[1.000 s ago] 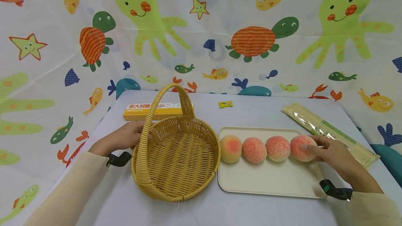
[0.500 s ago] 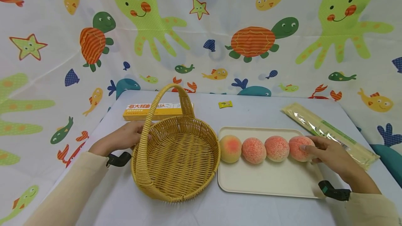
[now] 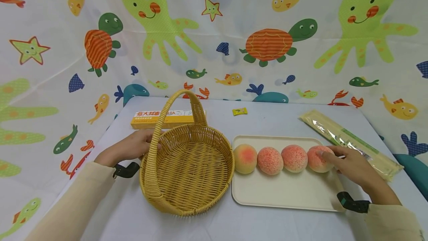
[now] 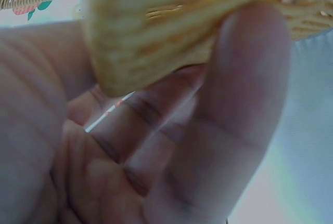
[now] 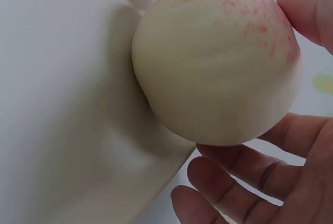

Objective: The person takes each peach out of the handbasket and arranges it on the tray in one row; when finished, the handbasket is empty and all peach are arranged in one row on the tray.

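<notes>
On the left, a round wicker basket [image 3: 192, 174] with a tall arched handle sits on the table. My left hand [image 3: 128, 147] grips its left side, and the left wrist view shows fingers curled about the woven edge [image 4: 151, 42]. A row of peaches lies along the back of a cream tray [image 3: 284, 192]. With my right hand [image 3: 356, 166] I hold the rightmost peach [image 3: 319, 159], thumb in front; some fingers are hidden behind it in the head view. Left of it are a pink peach [image 3: 294, 158], another pink peach [image 3: 270, 160] and a yellowish one [image 3: 245, 159].
Behind the basket lies a yellow-and-white pasta box [image 3: 174, 119]. A small yellow packet [image 3: 239, 111] is at the back centre. To the right, a long flat beige package [image 3: 351, 142] lies slantwise beyond the tray. A patterned cloth [image 3: 217, 21] hangs behind the table.
My right hand and its peach have shifted slightly left. The two pink peaches beside it have also moved a little left. The left hand and basket look unmoved.
</notes>
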Available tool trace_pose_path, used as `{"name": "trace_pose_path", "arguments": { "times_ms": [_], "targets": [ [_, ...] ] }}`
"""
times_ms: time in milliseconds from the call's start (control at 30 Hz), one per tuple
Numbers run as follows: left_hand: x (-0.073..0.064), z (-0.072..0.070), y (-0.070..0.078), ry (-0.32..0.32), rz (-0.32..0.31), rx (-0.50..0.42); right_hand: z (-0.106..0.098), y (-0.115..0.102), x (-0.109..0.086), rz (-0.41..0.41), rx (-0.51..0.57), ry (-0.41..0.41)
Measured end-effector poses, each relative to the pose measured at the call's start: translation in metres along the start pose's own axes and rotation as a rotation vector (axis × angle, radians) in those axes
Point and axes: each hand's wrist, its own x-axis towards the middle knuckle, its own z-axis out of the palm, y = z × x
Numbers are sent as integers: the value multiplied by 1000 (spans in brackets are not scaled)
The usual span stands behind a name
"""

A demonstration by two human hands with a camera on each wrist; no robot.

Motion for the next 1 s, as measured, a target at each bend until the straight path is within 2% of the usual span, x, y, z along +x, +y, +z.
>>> {"name": "trace_pose_path", "arguments": {
  "times_ms": [400, 833, 1000],
  "targets": [
    [0, -1, -1, 3, 20, 3, 3, 0, -3, -44, 7, 28],
    [0, 0, 0, 9, 9, 13, 2, -1, -3, -46, -5, 22],
    [0, -1, 0, 11, 33, 32, 3, 1, -3, -64, -12, 23]
  ]
}}
